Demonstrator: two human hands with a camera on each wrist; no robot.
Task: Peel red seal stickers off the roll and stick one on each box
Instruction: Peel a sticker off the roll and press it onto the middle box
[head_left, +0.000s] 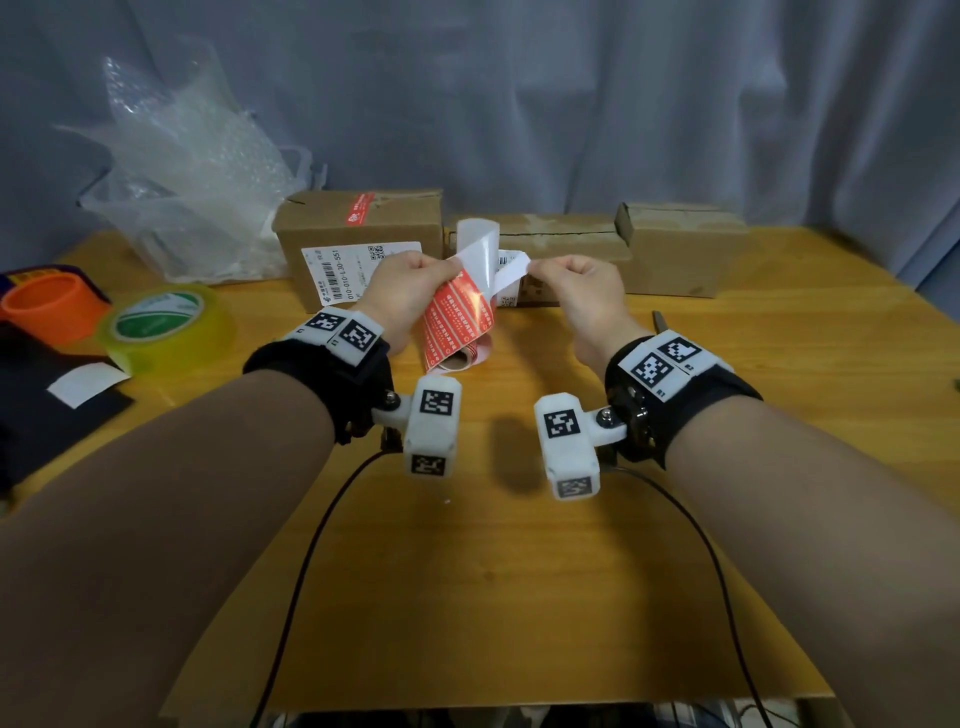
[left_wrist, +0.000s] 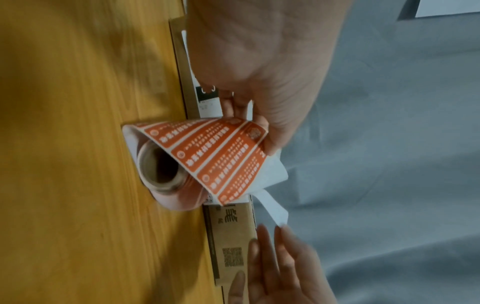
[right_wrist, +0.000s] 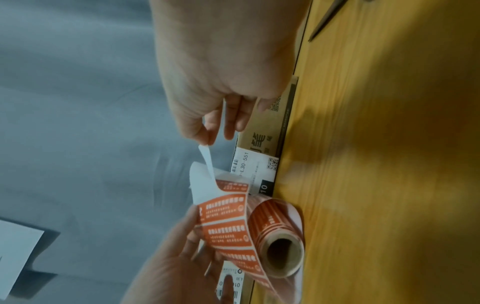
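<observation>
Left grip pinches sticker strip; right grip pinches sticker.

Red sticker roll partly unrolled before three cardboard boxes.

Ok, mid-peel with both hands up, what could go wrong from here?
The peeled strip pinched by the right hand is thin and may curl and stick to itself. The roll hangs loose from the sheet held by the left hand, so it may unroll further. Only the left box visibly has a seal.
</observation>
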